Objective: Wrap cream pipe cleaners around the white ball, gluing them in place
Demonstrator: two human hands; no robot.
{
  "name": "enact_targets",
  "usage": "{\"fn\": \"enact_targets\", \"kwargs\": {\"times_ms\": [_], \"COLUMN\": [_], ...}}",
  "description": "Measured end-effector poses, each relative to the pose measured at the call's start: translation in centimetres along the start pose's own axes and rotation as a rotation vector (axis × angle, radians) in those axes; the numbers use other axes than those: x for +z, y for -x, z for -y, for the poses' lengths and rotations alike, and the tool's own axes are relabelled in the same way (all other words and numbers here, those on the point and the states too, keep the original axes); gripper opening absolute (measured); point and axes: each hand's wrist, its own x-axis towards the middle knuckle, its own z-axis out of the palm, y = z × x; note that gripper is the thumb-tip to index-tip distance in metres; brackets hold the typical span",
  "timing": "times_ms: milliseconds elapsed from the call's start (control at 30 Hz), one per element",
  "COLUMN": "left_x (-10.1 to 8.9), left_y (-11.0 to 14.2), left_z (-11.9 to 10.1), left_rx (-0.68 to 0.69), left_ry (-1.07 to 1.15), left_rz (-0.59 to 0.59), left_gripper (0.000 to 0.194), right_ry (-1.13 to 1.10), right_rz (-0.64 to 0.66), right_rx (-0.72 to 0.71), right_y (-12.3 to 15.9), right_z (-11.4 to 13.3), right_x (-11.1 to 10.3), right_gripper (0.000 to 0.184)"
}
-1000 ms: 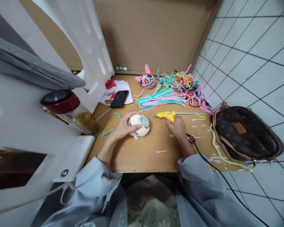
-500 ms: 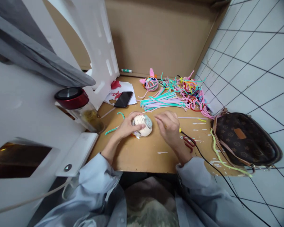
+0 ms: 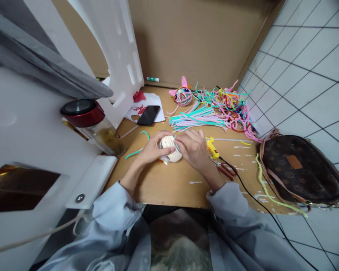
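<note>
My left hand is wrapped round a cream ball with ridged strips across its top, holding it just above the table. My right hand is at the ball's upper right side, thumb and fingers pinched together against it. Whatever lies between those fingertips is hidden, and they cover most of the ball's grey-blue patch. To the right of this hand lies a yellow glue gun with a black cord. Red-handled scissors are near it, partly behind my forearm.
Turquoise and lilac pipe cleaners lie bundled behind my hands, beside a coloured tangle and a pink-eared ball figure. A phone rests on paper. A glass flask stands left; a brown bag sits right.
My right hand has moved left, from beside the ball onto its upper right side. The glue gun behind it has come into view. My left hand keeps its hold on the ball.
</note>
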Motion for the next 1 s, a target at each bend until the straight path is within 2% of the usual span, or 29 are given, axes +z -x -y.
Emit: {"fn": "enact_targets", "kwargs": {"times_ms": [300, 533, 867, 1000], "left_x": [-0.3, -0.3, -0.2, -0.4], "left_y": [0.1, 0.1, 0.1, 0.1], "left_z": [-0.3, -0.4, -0.2, -0.2], "left_rx": [-0.038, -0.016, -0.002, 0.049], "left_ry": [-0.012, -0.014, -0.021, -0.04], "left_rz": [0.017, 0.014, 0.028, 0.026], "left_gripper": [0.058, 0.056, 0.058, 0.056], "right_ry": [-0.122, -0.209, -0.207, -0.204], "right_rz": [0.036, 0.051, 0.011, -0.022], "right_rx": [0.063, 0.111, 0.069, 0.056], "right_y": [1.3, 1.6, 1.8, 1.9], "right_z": [-0.7, -0.6, -0.5, -0.5], "right_x": [0.3, 0.9, 1.3, 1.5], "right_gripper": [0.022, 0.023, 0.024, 0.024]}}
